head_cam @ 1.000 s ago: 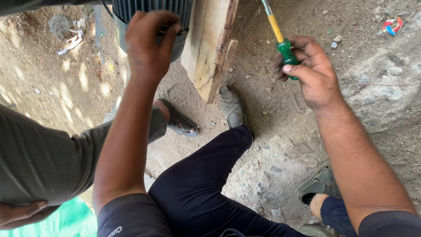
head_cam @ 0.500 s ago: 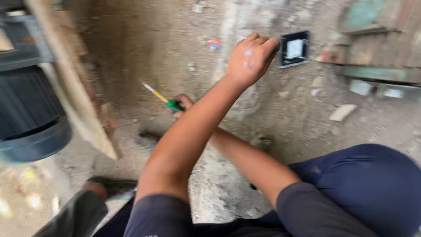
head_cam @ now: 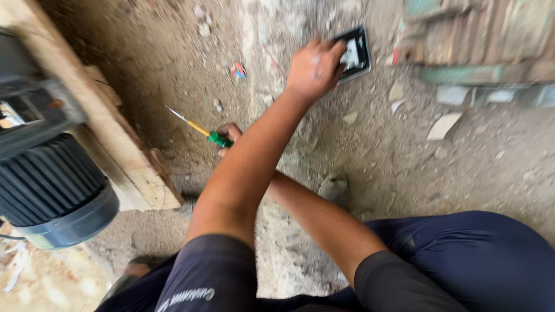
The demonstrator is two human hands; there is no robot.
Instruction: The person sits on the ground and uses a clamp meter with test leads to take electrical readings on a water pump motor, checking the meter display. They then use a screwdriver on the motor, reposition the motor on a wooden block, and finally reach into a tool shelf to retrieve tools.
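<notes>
The left hand (head_cam: pixel 315 68) is stretched across the body, over the right forearm, so that the dark square plate (head_cam: pixel 355 53) lying flat on the dirt ground (head_cam: pixel 474 156) can be reached; its fingertips are laid on the plate's near edge, but whether the plate is actually pinched or only touched cannot be told. The plate is found just beside a stack of old bricks (head_cam: pixel 480 34). The right hand (head_cam: pixel 228 137), largely hidden under the crossing arm, is clenched on the green handle of a screwdriver (head_cam: pixel 199 128), whose yellow shaft and tip are kept pointing away toward the wooden plank (head_cam: pixel 110 136). Against that plank a ribbed dark electric motor (head_cam: pixel 49 190) is set. Small stones and shards are scattered around the plate
</notes>
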